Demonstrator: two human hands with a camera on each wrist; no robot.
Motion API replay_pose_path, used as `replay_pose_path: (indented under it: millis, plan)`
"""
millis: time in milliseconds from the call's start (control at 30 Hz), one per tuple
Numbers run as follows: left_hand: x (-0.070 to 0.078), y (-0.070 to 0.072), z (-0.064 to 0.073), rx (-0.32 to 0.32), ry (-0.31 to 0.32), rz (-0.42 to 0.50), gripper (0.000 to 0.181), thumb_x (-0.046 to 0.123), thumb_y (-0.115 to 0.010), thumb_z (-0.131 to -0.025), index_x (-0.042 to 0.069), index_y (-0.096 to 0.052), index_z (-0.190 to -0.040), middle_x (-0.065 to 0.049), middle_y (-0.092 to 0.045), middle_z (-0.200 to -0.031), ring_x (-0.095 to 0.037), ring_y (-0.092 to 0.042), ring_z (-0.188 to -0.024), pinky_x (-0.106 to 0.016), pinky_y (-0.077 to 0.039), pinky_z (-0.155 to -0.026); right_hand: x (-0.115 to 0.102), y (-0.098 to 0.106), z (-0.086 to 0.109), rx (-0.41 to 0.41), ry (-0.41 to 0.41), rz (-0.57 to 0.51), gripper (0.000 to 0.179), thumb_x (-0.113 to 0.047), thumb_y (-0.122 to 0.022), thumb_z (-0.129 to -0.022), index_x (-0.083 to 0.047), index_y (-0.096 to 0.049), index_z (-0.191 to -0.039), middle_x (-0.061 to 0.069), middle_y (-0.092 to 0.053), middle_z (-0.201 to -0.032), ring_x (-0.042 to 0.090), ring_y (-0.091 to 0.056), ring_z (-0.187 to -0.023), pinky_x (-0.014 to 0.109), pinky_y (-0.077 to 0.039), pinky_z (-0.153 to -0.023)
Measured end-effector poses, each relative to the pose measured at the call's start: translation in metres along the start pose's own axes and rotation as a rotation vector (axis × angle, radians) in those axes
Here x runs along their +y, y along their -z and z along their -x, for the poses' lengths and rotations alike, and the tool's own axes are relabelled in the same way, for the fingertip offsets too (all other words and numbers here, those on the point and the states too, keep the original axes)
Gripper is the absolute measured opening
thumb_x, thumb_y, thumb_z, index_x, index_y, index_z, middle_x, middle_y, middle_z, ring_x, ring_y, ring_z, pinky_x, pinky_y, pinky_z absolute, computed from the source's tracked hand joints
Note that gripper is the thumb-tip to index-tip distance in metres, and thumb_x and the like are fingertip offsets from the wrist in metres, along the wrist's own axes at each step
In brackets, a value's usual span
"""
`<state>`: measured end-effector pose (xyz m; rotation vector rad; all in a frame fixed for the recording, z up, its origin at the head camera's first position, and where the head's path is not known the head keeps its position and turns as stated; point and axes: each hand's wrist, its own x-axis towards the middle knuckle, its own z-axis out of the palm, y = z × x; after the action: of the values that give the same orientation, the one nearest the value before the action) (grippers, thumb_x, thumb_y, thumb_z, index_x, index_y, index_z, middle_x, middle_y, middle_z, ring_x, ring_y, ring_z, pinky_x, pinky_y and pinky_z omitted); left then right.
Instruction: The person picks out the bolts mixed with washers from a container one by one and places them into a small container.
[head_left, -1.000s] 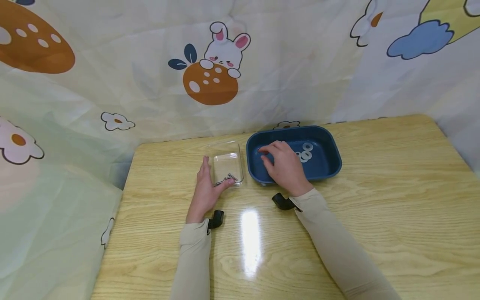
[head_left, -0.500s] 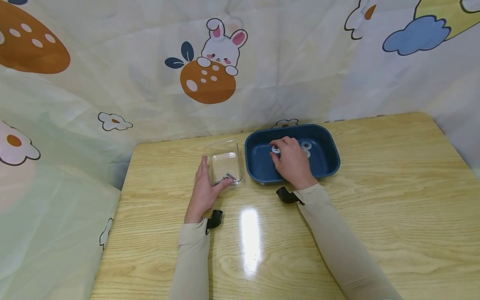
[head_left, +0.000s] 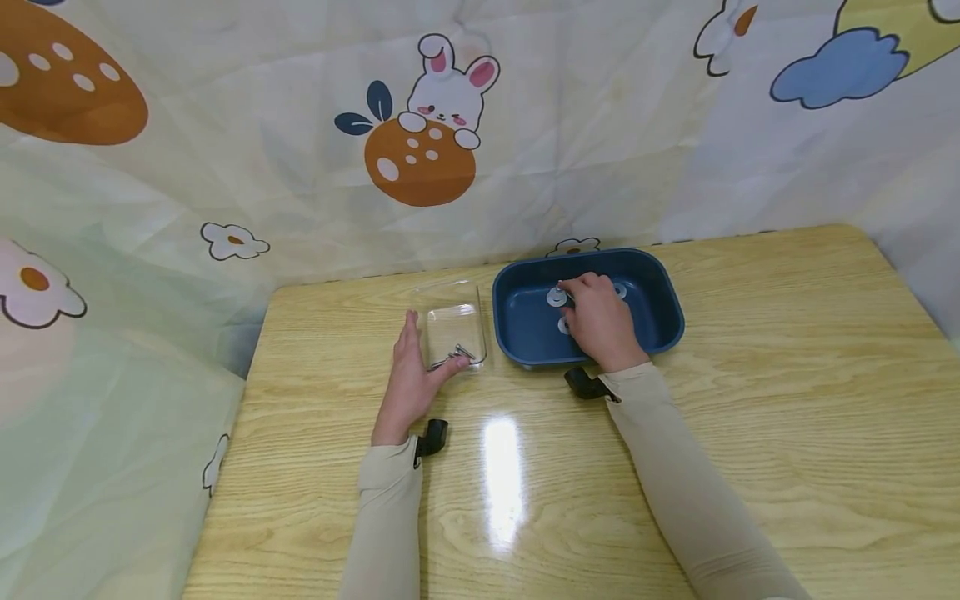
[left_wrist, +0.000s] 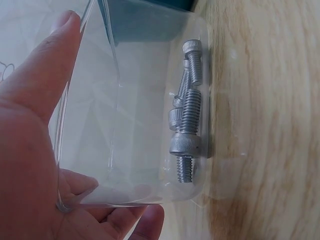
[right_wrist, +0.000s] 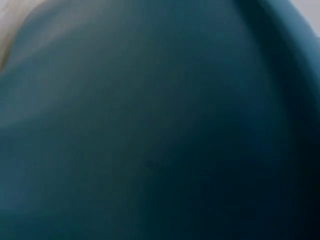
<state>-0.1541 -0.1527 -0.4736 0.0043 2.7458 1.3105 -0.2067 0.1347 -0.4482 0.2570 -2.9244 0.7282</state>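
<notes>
My left hand [head_left: 415, 379] grips a clear plastic box [left_wrist: 140, 90], thumb along one wall and fingers round another. Several silver socket-head bolts [left_wrist: 189, 115] lie together inside, threads and knurled heads showing. Over at the blue tray [head_left: 525, 361], my right hand [head_left: 602, 323] reaches in with its fingers curled into a pinch. A small silvery piece [head_left: 560, 286] shows at those fingertips, too small to name, right over a flat pale washer [head_left: 556, 297]. The hand partly covers a second washer [head_left: 564, 326]. Only the tray's blurred blue surface [right_wrist: 150, 125] fills the right wrist view.
Another washer [head_left: 620, 290] lies in the tray beyond my right hand. Both containers stand side by side near the back of the wooden table [head_left: 337, 500]. A printed cloth [head_left: 585, 150] hangs right behind the table.
My right hand has moved right within the blue tray, uncovering washers on its left and covering others on its right. My left hand has stayed on the clear box.
</notes>
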Motion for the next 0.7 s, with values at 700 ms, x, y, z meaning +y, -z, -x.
replay_pose_path:
  millis: [700]
  plan:
    - [0.0010, 0.0006, -0.0012, 0.001, -0.001, 0.006, 0.122, 0.056, -0.076, -0.083, 0.010, 0.005, -0.162, -0.011, -0.007, -0.168, -0.031, -0.007, -0.153, -0.053, -0.021, -0.120, 0.0079, -0.0012, -0.0080, -0.280, -0.062, 0.107, 0.046, -0.017, -0.065, -0.099, 0.006, -0.056, -0.138, 0.027, -0.051, -0.136, 0.045, -0.044, -0.125, 0.057, -0.044, -0.100]
